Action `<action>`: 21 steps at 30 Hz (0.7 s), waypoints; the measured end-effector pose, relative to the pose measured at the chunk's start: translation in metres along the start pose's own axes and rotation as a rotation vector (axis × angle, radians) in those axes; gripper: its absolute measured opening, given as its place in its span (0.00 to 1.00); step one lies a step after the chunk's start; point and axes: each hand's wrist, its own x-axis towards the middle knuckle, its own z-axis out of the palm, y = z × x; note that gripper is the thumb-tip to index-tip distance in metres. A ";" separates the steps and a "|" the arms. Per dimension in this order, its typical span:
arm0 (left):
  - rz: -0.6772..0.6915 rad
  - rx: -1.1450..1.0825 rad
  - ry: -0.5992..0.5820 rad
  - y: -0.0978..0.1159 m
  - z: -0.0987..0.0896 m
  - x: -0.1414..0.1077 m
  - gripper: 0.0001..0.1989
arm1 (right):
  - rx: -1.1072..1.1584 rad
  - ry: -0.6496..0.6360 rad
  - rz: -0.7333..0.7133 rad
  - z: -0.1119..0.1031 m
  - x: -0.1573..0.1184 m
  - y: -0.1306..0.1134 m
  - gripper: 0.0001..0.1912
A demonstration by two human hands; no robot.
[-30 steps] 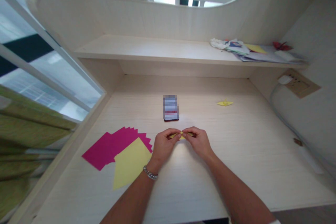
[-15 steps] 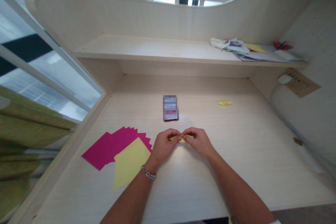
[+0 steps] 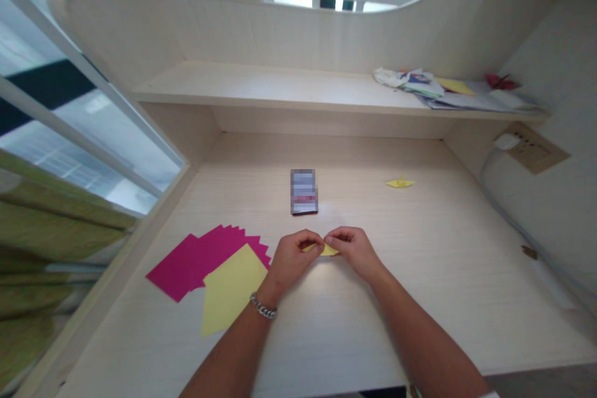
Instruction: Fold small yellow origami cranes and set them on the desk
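Between my two hands is a small folded piece of yellow paper (image 3: pixel 329 250), low over the desk. My left hand (image 3: pixel 297 255), with a chain bracelet on its wrist, pinches the left part of the paper, and its fingers hide that part. On the other side my right hand (image 3: pixel 354 250) grips the right part between thumb and fingers. Both sets of fingertips nearly meet at the middle. Just beyond the hands lies a phone (image 3: pixel 304 191) with a blurred lit screen. A small folded yellow paper figure (image 3: pixel 400 183) rests farther back on the right.
Left of my hands, magenta paper sheets (image 3: pixel 186 264) lie fanned out, with yellow sheets (image 3: pixel 231 292) partly over them. A shelf (image 3: pixel 280 87) spans the back, holding papers (image 3: pixel 459 96) at its right. A plug and cable (image 3: pixel 506 140) hang from the right wall socket.
My right thumb and fingers have shifted slightly on the yellow paper, and more of its middle shows. My left hand stays almost where it was.
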 end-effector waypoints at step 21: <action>-0.154 -0.266 0.092 -0.008 0.007 0.002 0.08 | -0.057 0.013 -0.152 0.002 0.004 0.006 0.10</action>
